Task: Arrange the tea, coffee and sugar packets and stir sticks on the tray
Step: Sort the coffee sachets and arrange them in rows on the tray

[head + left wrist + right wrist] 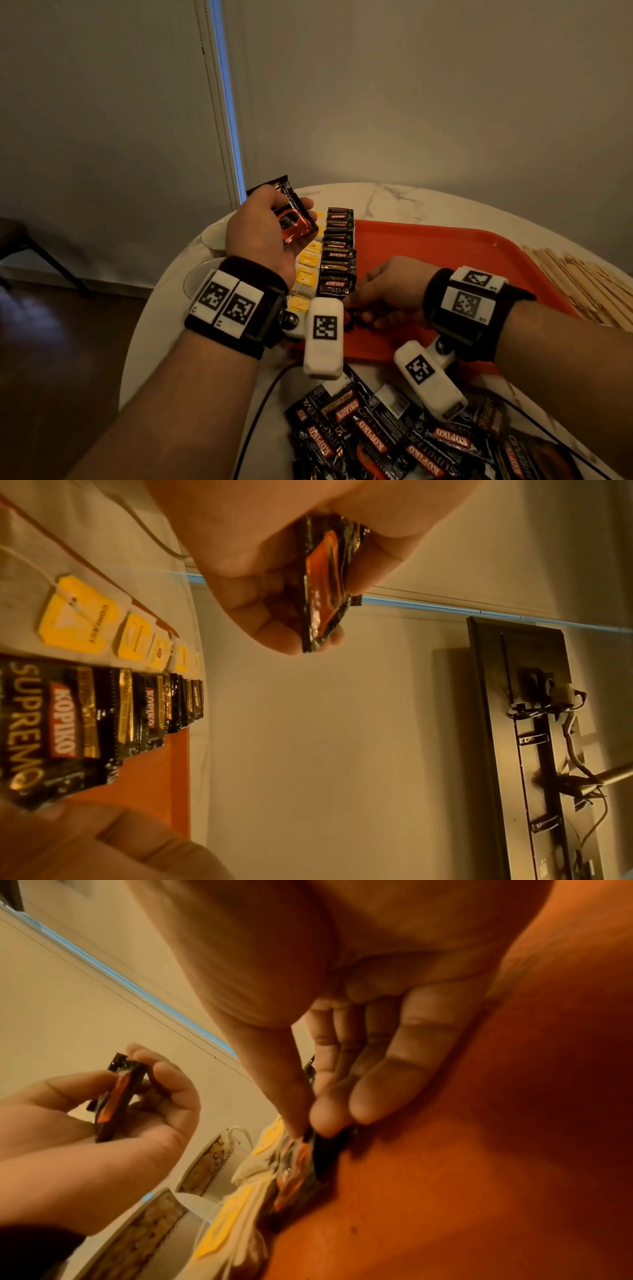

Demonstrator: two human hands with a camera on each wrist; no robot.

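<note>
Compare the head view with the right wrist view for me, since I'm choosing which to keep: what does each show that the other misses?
Only the head view shows the loose pile of Kopiko packets on the marble table, the wooden stir sticks beside the red tray, and the full row of coffee packets. Only the right wrist view shows the right hand from below, its thumb and fingers pinching the nearest packet in the row, and the patterned cups. Both show the left hand holding a coffee packet and the yellow-tagged tea bags.
</note>
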